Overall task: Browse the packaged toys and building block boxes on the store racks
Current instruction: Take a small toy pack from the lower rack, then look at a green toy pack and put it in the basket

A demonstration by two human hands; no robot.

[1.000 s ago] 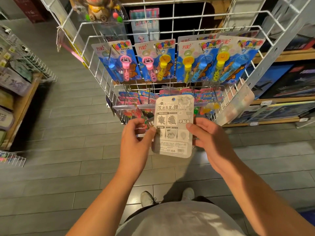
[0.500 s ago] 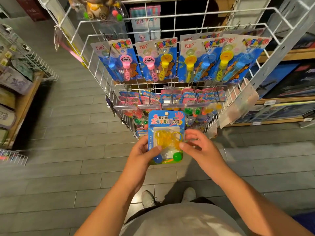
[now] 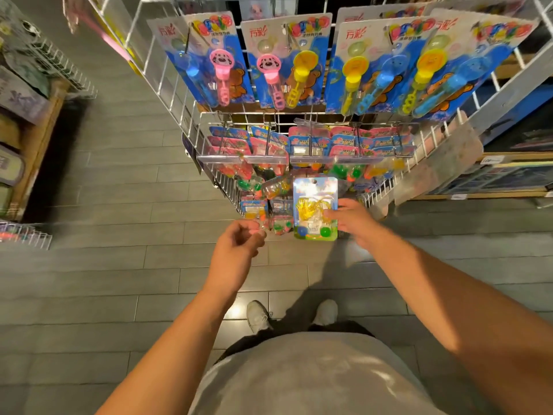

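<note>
A small blister card toy pack (image 3: 315, 208), blue with a yellow toy and blue and green balls, is pinched at its right edge by my right hand (image 3: 350, 221). It hangs in front of the lower row of the white wire rack (image 3: 209, 163). My left hand (image 3: 239, 244) is off the pack, to its lower left, with fingers loosely curled and nothing in them. Similar small packs (image 3: 269, 145) hang on the lower hooks. Blue bubble wand cards (image 3: 368, 64) hang in the upper row.
A wooden shelf with boxes (image 3: 508, 178) stands at the right behind the rack. Another shelf and wire basket (image 3: 27, 94) stand at the left. Grey floor tiles (image 3: 119, 280) and my shoes (image 3: 260, 316) are below.
The pack was turned from its white back to its coloured front. My left hand has since let go, and my right hand has carried the pack up toward the lower hooks.
</note>
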